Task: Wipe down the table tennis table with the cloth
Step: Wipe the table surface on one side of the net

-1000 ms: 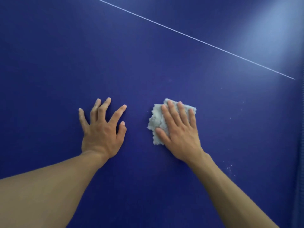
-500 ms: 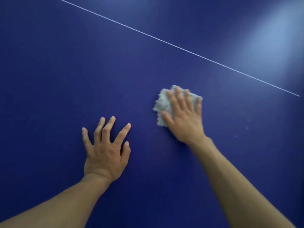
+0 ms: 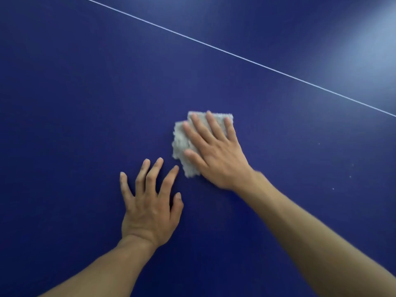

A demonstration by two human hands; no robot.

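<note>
The dark blue table tennis table (image 3: 75, 103) fills the whole view. A small pale grey fluffy cloth (image 3: 181, 144) lies flat on it near the middle. My right hand (image 3: 214, 155) presses down on the cloth with straight, spread fingers and covers most of its right side. My left hand (image 3: 150, 202) rests flat on the bare table just below and left of the cloth, fingers spread, its index fingertip close to the cloth's lower edge.
A thin white line (image 3: 235, 55) crosses the table diagonally from the upper left to the right edge. A bright glare patch (image 3: 364, 46) sits at the upper right. A few tiny white specks (image 3: 333, 188) dot the surface to the right of my right arm.
My right hand has slid the cloth away from me and then slightly left and back, ending close beside my left hand. My left hand has stayed planted on the table.
</note>
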